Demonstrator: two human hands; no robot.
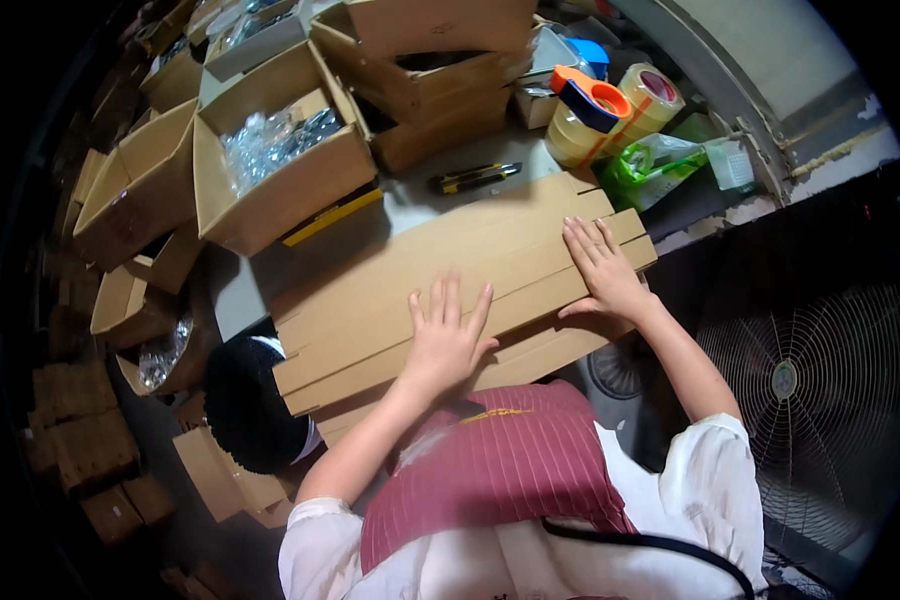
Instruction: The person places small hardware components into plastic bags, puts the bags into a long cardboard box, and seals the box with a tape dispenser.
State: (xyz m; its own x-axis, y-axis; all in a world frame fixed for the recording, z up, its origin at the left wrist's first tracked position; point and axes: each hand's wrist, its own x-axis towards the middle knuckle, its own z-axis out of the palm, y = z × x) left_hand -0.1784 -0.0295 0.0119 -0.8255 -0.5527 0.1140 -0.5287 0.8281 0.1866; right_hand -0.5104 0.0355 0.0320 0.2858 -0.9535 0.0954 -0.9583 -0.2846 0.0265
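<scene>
A flat folded cardboard box (pixel 370 265), with slotted flaps at both ends, lies across the table in front of me. My left hand (pixel 444 332) rests palm down on its near part, the fingers spread. At the right end my right hand (pixel 607 270) presses flat on the flaps, its thumb out to the side near the front edge. Neither hand holds anything. More flat cardboard (pixel 540 352) sticks out below the near edge, partly hidden by my left arm and apron.
Beyond the cardboard lies a yellow-and-black utility knife (pixel 476 178). Tape rolls (pixel 650 100) and an orange tape dispenser (pixel 592 98) stand at the back right, beside a green plastic bag (pixel 650 170). Open cartons (pixel 270 200) with plastic-bagged parts fill the left. A fan (pixel 785 380) stands right.
</scene>
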